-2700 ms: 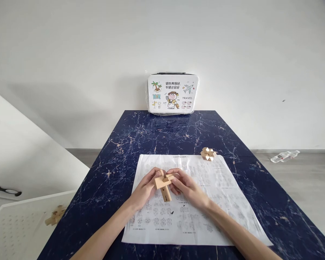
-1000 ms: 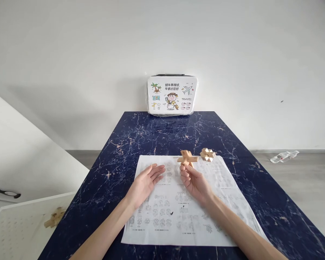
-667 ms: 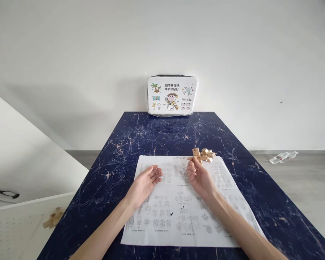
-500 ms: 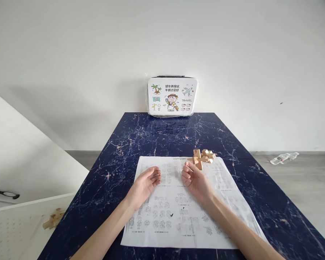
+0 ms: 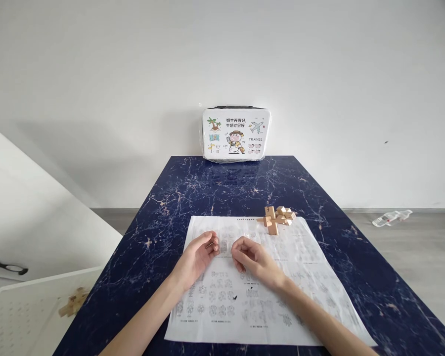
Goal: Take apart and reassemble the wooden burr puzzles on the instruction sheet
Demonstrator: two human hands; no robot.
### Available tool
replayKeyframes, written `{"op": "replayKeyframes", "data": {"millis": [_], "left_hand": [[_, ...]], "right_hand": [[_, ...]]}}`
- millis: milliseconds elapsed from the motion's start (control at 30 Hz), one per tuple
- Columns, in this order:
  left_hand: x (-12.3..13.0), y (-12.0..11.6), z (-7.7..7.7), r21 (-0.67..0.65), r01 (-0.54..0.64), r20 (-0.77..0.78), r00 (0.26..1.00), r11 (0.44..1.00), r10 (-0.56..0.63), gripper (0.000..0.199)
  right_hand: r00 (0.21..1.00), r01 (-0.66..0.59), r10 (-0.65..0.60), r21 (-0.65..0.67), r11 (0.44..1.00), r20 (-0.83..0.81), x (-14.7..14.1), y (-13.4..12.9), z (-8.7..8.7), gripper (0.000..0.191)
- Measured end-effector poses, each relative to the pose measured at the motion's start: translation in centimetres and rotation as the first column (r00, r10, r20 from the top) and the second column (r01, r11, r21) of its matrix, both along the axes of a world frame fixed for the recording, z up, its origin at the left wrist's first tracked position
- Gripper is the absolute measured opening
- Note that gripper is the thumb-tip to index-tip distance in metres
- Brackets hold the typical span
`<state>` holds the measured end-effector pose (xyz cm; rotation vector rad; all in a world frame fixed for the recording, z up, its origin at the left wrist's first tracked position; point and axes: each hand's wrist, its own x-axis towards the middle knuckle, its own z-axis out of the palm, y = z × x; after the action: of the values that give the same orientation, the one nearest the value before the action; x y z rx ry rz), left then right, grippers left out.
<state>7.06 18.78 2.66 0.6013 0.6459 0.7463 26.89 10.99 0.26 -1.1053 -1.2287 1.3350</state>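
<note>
A large white sheet (image 5: 203,332) printed with small diagrams lies on the table, below both of my hands. Over its left half is my left hand (image 5: 199,254), palm turned inward, its fingers loosely bent, with nothing in it. My right hand (image 5: 257,259) is closer to the middle of the sheet, back of the hand up. Its fingers curl in toward the thumb, and no object shows in them. Beyond it, at the sheet's far edge, interlocking wooden puzzle pieces (image 5: 272,225) sit joined in a cluster, one marked with a numeral. Neither hand touches them.
The table (image 5: 215,195) has a dark blue marbled top. At its far end a white case (image 5: 257,148) with cartoon prints leans against the wall. Lower left, a white surface (image 5: 25,311) bears another wooden cluster (image 5: 73,302). A clear plastic bottle (image 5: 391,218) lies on the floor to the right.
My right hand has moved left and slightly nearer, turning palm down with its fingers curled in. My left hand has hardly moved. The wooden cluster stays where it was.
</note>
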Motion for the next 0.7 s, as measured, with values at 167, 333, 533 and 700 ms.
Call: {"op": "replayKeyframes", "data": {"millis": [167,333,533,700], "left_hand": [[-0.03,0.06,-0.28,-0.003,-0.006,-0.001,1.0,1.0,0.006,0.019],[0.03,0.04,-0.35,-0.004,-0.011,-0.002,1.0,1.0,0.011,0.019],[0.13,-0.06,0.21,0.002,-0.005,0.001,1.0,1.0,0.005,0.017],[0.07,-0.09,0.28,0.008,-0.006,-0.002,1.0,1.0,0.006,0.017]], "right_hand": [[0.999,-0.008,0.008,-0.005,1.0,0.049,-0.04,-0.13,0.32,0.04],[0.998,-0.011,0.011,-0.004,1.0,0.06,-0.09,-0.16,0.24,0.039],[0.997,-0.012,0.012,0.0,1.0,0.078,-0.12,-0.14,0.31,0.039],[0.998,-0.007,0.006,0.002,1.0,0.07,-0.16,-0.08,0.43,0.041]]}}
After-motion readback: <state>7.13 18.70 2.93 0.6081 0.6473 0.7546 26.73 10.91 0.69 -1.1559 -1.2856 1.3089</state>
